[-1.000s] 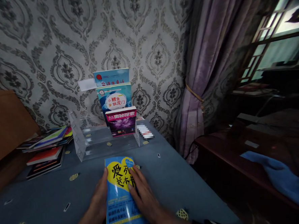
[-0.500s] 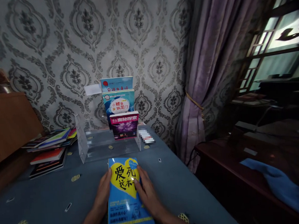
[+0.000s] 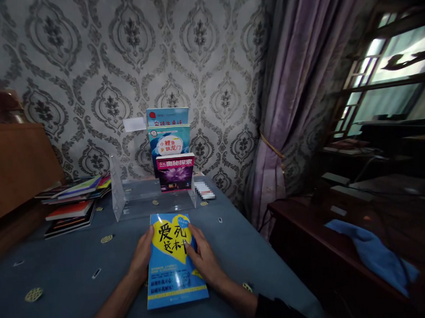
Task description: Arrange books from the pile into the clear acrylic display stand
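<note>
A blue book with a yellow heart and black Chinese lettering on its cover is held between my two hands, in front of a clear stand. My left hand grips its left edge, fingers hidden underneath. My right hand grips the right edge, with its thumb on the cover. Behind it, the clear acrylic book stand has stepped tiers. On its right side a purple and pink book leans in front of a light-blue book, and another blue book rises at the back.
Stacked books lie at the left beside a brown wooden box. A pixelated flat item lies right of the stand. A blue cloth hangs over dark red furniture at the right, near a purple curtain.
The view has shifted slightly. The blue book has moved a little up and left in view, still in both hands, and its whole lower edge now shows.
</note>
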The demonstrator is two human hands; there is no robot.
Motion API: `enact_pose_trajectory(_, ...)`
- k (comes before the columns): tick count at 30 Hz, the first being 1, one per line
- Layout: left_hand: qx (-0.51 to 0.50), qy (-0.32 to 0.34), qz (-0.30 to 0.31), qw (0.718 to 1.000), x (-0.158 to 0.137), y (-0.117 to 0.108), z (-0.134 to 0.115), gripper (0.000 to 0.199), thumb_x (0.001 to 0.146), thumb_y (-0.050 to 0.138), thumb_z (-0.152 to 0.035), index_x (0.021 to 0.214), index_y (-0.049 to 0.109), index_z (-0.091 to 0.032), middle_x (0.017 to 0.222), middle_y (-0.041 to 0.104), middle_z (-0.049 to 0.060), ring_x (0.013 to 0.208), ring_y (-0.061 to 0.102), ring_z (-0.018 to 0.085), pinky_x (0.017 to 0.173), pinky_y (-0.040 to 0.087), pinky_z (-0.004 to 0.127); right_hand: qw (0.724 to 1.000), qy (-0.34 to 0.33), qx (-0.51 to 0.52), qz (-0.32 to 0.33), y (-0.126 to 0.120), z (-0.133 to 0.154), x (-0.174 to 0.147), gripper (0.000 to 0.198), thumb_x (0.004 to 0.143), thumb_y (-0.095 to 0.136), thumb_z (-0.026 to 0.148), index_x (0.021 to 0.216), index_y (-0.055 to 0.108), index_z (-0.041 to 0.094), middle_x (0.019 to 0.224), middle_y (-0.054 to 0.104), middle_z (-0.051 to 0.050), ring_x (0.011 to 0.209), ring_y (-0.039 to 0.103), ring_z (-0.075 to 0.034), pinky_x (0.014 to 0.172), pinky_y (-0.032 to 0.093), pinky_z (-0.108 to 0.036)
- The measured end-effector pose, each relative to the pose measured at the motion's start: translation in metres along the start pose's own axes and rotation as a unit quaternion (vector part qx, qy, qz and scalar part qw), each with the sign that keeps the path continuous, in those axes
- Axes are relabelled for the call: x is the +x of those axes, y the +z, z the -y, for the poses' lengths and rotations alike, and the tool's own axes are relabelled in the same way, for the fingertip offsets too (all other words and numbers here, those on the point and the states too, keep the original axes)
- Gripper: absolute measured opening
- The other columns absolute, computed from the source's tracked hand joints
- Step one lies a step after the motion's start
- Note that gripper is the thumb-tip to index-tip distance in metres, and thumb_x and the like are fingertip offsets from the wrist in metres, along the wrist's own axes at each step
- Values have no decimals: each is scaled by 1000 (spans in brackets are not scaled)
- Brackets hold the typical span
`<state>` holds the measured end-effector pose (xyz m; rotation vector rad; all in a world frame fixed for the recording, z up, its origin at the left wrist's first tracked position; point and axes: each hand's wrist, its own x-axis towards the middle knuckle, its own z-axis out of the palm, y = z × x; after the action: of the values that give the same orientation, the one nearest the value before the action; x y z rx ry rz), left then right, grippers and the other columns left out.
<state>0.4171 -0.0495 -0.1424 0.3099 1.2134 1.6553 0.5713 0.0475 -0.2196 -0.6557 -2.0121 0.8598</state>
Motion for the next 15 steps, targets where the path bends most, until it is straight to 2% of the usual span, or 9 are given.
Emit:
enact_pose_trajectory(4, 2, 4, -2, 1000, -2, 2, -3, 35, 102, 47, -31, 124, 61, -6, 88, 78, 18, 78, 78, 29, 72, 64, 39, 1000, 3, 4, 2, 0, 2, 3, 56, 92, 49, 29, 147, 46, 14, 145, 54, -17, 134, 52, -28, 114, 41, -48)
enact_pose_trajectory(10, 9, 15, 32, 999, 16, -10, 3, 40, 101, 50, -36, 126, 60, -5, 94, 77, 20, 84, 77, 30, 77, 63, 40, 1000, 3, -3, -2, 2, 4, 8, 58, 89, 49, 24, 146, 47, 11, 146, 53, -18, 136, 50, -29, 115, 40, -48)
enact_pose_trajectory(15, 15, 12, 33, 999, 21, -9, 2, 41, 102, 49, -37, 125, 61, -5, 96, 77, 21, 87, 77, 30, 77, 63, 40, 1000, 4, -2, -12, 2, 0, 12, 59, 86, 52, 21, 144, 51, 17, 143, 56, -14, 132, 54, -28, 113, 43, -47)
